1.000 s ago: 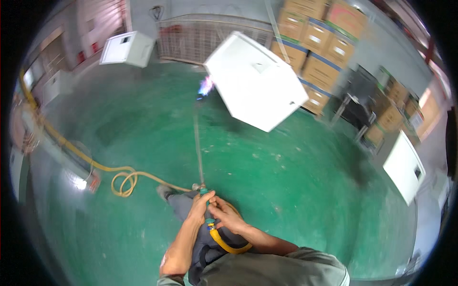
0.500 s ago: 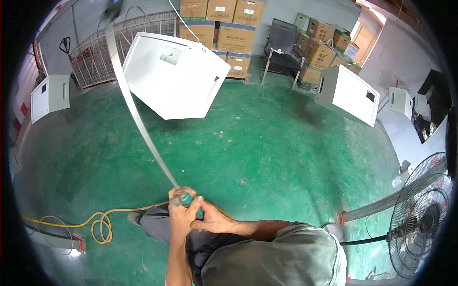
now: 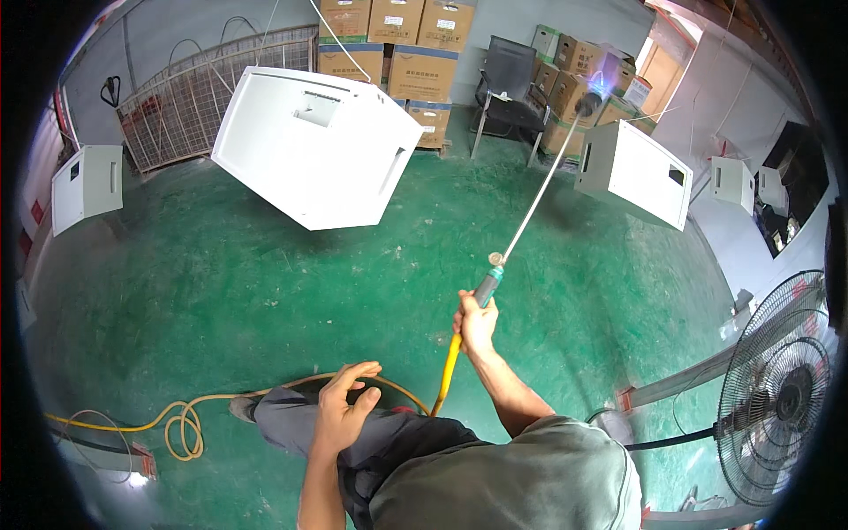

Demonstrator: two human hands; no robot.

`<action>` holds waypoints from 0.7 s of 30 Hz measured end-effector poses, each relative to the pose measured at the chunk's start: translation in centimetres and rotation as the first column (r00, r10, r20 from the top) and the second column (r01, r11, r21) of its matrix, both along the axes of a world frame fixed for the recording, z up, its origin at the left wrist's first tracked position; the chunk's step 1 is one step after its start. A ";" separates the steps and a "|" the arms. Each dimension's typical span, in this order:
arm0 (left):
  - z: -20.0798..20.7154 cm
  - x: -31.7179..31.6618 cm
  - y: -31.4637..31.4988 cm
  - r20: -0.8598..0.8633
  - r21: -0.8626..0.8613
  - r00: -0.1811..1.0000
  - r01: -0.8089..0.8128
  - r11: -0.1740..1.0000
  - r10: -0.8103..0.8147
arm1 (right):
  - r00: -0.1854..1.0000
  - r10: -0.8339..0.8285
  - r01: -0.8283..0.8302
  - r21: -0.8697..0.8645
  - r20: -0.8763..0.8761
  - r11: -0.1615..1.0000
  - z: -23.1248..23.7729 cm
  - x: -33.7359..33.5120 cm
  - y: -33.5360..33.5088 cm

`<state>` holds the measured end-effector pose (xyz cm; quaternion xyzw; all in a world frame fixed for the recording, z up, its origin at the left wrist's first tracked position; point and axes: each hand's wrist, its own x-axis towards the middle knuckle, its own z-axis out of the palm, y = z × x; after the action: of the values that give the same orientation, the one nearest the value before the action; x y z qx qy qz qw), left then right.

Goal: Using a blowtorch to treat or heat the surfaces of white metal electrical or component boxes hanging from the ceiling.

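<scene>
The right hand (image 3: 478,325) is closed around the grey-green handle (image 3: 488,287) of a long gas torch (image 3: 541,196). This torch points away from the person, up and to the right side of the view. At its dark burner head (image 3: 588,104) there is a blue-violet flame (image 3: 604,79), seen just above the white metal cabinet (image 3: 636,172) on the right; whether they touch, I cannot tell. A yellow hose (image 3: 449,375) goes down from the handle. The left hand (image 3: 343,411) holds nothing; its fingers are loosely bent, the thumb apart, above the grey trousers (image 3: 296,420). A larger white cabinet (image 3: 309,159) hangs tilted over the green floor (image 3: 371,300).
</scene>
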<state>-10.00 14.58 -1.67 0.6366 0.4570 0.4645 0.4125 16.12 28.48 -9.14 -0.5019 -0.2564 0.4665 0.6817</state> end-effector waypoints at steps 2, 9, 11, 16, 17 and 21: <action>2.9 0.3 -0.2 0.037 0.107 0.999 0.007 0.994 -0.011 | 0.997 -0.082 0.081 -0.085 0.000 0.993 -1.4 1.9 1.3; 12.1 -0.6 -2.6 0.314 0.402 0.940 -0.002 0.916 -0.135 | 0.986 -0.161 0.152 -0.209 -0.028 0.966 -6.2 5.9 4.8; 13.9 -0.5 -2.7 0.475 0.472 0.865 -0.097 0.876 -0.160 | 0.990 -0.140 0.138 -0.238 0.009 0.961 -6.9 7.0 4.8; 17.5 1.3 -2.3 0.622 0.662 0.727 -0.289 0.691 -0.292 | 0.994 -0.093 0.103 -0.283 0.051 0.954 -7.6 8.5 4.7; 17.1 1.7 -1.9 0.628 0.717 0.695 -0.340 0.609 -0.351 | 0.997 -0.080 0.081 -0.288 0.017 0.954 -8.8 9.7 5.2; 17.4 3.3 0.0 0.759 0.652 0.530 -0.626 0.428 -0.379 | 0.999 -0.047 0.038 -0.286 -0.025 0.958 -7.8 9.6 5.1</action>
<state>-6.68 14.58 15.73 0.3998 -0.0664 0.9051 0.1290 25.70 33.62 -16.95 -0.5930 -0.1651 0.4916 0.6160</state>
